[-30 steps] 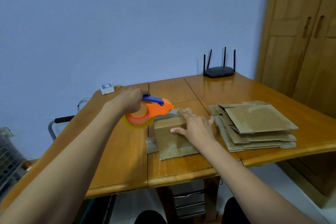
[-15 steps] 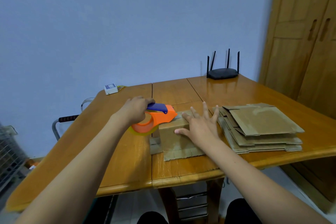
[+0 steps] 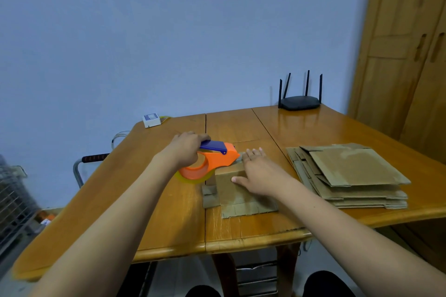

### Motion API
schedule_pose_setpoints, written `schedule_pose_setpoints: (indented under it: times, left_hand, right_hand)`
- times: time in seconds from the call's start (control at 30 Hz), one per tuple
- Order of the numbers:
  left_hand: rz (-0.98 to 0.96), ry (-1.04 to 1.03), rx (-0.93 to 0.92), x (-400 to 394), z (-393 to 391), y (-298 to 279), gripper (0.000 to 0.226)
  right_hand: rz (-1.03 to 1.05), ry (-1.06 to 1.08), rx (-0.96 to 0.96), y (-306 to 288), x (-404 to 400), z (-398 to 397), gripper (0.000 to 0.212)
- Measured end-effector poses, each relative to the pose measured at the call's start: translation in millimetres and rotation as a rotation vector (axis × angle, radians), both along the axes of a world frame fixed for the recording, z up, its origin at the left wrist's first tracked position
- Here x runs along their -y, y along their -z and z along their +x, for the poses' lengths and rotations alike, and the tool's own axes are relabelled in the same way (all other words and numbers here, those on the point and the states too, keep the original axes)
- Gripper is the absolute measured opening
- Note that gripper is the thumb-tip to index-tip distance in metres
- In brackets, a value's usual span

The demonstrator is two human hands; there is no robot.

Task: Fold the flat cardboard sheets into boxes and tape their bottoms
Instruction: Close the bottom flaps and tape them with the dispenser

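Since the earlier frame, right hand (image 3: 259, 172) flattened, fingers straight, pressing box (image 3: 237, 184) at frame centre. Left hand (image 3: 187, 148) grips tape dispenser (image 3: 214, 160), nose at box's far-left edge; seam likely runs toward lower frame. Flat sheets (image 3: 347, 173) right on surface (image 3: 149, 200).

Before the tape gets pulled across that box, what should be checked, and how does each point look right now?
1. Left hand grips the tape gun: ok.
2. Right hand lies flat on the box, fingers straight: ok.
3. Gun nose meets the box's far edge: ok, though the tape end itself cannot be seen.
4. Flaps closed and level under the palm: cannot tell, the hand hides them.
5. Fingertips out of the gun's path: not ok, they lie just beside its nose.
6. Stack of flat sheets apart from the box: ok.
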State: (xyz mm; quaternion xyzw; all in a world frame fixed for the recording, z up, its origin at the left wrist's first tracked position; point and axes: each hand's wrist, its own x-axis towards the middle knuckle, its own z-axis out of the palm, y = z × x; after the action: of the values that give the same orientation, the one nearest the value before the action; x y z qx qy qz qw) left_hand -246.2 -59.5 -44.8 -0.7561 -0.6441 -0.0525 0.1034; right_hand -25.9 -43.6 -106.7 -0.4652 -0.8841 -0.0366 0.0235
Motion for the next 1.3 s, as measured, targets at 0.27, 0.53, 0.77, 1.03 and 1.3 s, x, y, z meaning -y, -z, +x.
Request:
schedule_pose_setpoints:
  times: [0.27, 0.53, 0.77, 1.03, 1.3]
  left_hand:
    - [0.007, 0.007, -0.012, 0, -2, 2, 0.063]
    - [0.113, -0.055, -0.154, -1, 12, 1, 0.038]
    - [-0.046, -0.036, -0.139, -7, 16, -4, 0.033]
    - [-0.212, 0.008, 0.013, -6, 3, -6, 0.034]
    - [-0.121, 0.027, -0.036, -6, -2, -6, 0.039]
  right_hand:
    - [0.082, 0.029, 0.043, 11, -1, -10, 0.105]
    - [0.118, 0.034, 0.017, 19, -3, -10, 0.101]
    - [0.121, 0.027, 0.027, 20, -6, -11, 0.101]
    - [0.145, 0.03, 0.009, 24, -10, -11, 0.103]
    - [0.162, 0.021, -0.011, 25, -8, -9, 0.104]
